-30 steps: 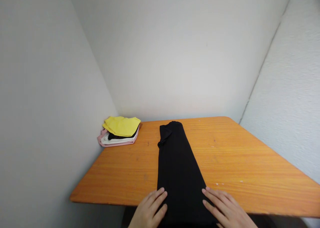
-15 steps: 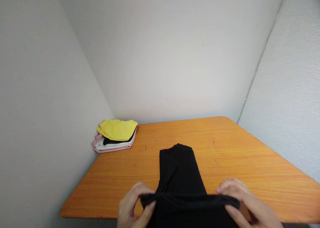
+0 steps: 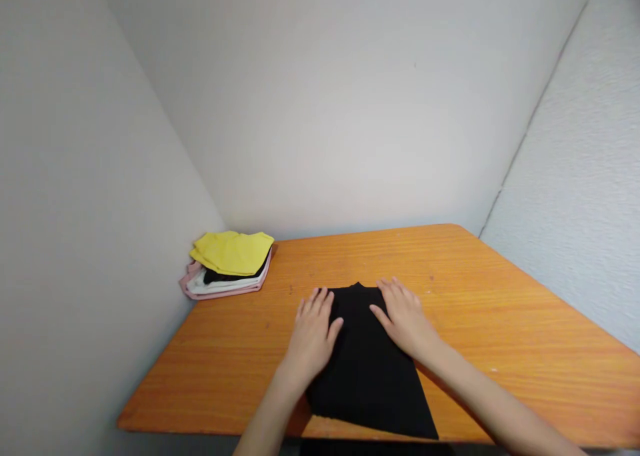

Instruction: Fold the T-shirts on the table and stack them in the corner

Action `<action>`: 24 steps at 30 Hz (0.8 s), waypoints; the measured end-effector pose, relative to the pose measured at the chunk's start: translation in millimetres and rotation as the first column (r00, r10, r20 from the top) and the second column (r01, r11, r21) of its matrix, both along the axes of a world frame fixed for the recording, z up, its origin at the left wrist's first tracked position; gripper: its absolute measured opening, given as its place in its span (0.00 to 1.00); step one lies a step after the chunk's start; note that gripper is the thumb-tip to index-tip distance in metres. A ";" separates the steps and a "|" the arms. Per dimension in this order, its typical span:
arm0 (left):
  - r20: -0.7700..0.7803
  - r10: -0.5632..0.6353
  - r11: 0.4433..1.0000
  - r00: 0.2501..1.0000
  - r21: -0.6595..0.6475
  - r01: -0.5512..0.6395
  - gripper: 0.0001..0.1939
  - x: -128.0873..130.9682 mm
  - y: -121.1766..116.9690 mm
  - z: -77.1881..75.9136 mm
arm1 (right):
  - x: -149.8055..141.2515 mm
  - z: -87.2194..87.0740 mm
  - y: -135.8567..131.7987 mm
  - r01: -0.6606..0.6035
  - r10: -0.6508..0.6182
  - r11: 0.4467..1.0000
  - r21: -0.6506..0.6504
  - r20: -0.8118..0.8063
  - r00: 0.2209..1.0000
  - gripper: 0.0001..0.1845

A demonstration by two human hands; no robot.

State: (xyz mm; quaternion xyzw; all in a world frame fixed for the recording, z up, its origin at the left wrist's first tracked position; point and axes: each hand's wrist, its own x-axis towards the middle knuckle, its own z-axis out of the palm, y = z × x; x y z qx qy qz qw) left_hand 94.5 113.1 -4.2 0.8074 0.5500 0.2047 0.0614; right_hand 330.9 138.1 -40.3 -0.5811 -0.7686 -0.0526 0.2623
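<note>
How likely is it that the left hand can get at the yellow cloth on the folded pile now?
Quite likely: the left hand rests on the black garment, and only the orange tabletop lies between it and the yellow cloth, ahead to its left.

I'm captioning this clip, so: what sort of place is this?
Probably a small plain room, perhaps at home: a stack of folded garments sits on an orange wood-grain table set into a corner of bare white walls.
</note>
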 end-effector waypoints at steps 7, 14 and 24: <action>-0.250 -0.095 0.993 0.963 -0.090 0.075 0.32 16.3 -23.2 -26.9 | -28.6 -22.1 -34.7 -0.125 0.136 0.985 -0.117 0.088 0.987 0.37; -0.225 -0.068 0.997 0.972 -0.047 0.059 0.32 18.9 -18.3 -40.5 | -30.0 -29.0 -32.2 -0.124 0.135 0.987 -0.102 0.111 0.985 0.38; 0.181 0.357 0.930 0.916 0.028 -0.367 0.25 -5.8 -58.4 -52.1 | 4.9 13.3 -60.8 0.370 -0.353 0.909 -0.191 0.115 0.928 0.27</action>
